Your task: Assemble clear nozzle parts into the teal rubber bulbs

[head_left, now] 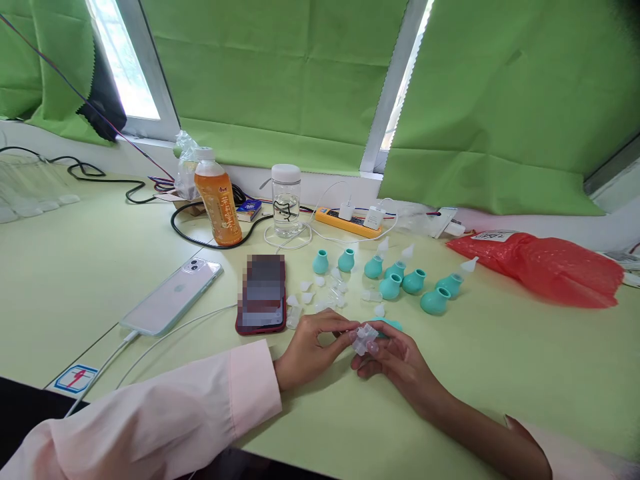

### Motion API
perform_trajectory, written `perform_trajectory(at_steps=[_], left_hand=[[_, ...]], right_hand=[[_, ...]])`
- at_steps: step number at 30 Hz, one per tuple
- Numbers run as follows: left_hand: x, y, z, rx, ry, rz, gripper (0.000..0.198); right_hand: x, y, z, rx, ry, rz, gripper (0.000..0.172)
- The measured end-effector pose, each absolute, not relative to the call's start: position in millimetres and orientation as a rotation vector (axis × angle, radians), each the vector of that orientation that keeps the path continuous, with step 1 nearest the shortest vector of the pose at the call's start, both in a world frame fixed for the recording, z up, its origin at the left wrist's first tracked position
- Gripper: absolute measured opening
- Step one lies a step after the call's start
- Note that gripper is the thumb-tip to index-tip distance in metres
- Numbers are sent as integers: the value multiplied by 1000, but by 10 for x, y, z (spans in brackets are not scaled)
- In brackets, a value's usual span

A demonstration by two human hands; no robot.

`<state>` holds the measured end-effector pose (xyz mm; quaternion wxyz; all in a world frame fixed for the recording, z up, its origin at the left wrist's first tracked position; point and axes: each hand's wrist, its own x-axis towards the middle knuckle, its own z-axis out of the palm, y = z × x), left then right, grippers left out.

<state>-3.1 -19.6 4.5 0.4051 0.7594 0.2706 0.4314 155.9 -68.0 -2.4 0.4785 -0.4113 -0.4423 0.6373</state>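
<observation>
Between my two hands is a small translucent plastic piece with a blocky, many-sided outline; its exact kind is unclear. My left hand pinches its left side with thumb and index finger. From the right, the fingers of my right hand close on the same piece. Just behind the right fingers lies a teal part, mostly hidden. Farther back stand several teal rubber bulbs, some with clear tubes and white pointed tips. Loose white tips and clear tubes lie beyond my hands.
Left of my hands are a phone with a red case and a pale phone on a charging cable. Behind stand an orange drink bottle, a clear water bottle and an orange power strip. A red plastic bag lies right.
</observation>
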Motion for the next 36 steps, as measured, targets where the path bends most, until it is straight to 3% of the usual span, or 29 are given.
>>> perform_trajectory(at_steps=[23,36], left_hand=[[-66,-225,-25,2504,467,1021,46],[-62,-203,-55,2503,433,1051,42]], right_hand=[[1551,-658,-67,-950,-1098,1565,24],[1542,-659,-69,-1016,-1174,1519,24]])
